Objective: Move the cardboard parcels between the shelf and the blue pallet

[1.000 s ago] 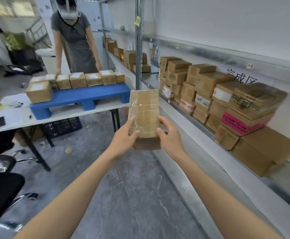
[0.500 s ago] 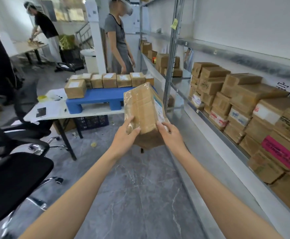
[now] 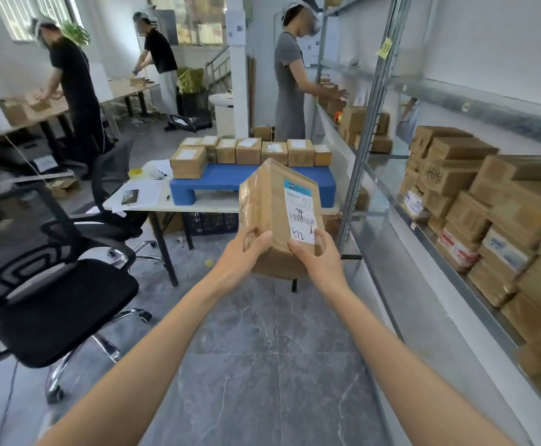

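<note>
While the cardboard parcel (image 3: 275,217) hung in mid-air over the floor, between the shelf (image 3: 391,201) at right and the blue pallet (image 3: 224,178) ahead, the left hand (image 3: 240,255) and right hand (image 3: 319,257) each gripped a lower corner, thumbs on the near face. It was tilted with its label (image 3: 299,210) toward the camera, probably for reading and to land label-up like the row of parcels (image 3: 248,151) on the pallet. Pallet sat on the surface (image 3: 211,204); its bare near deck looked the likely drop spot.
</note>
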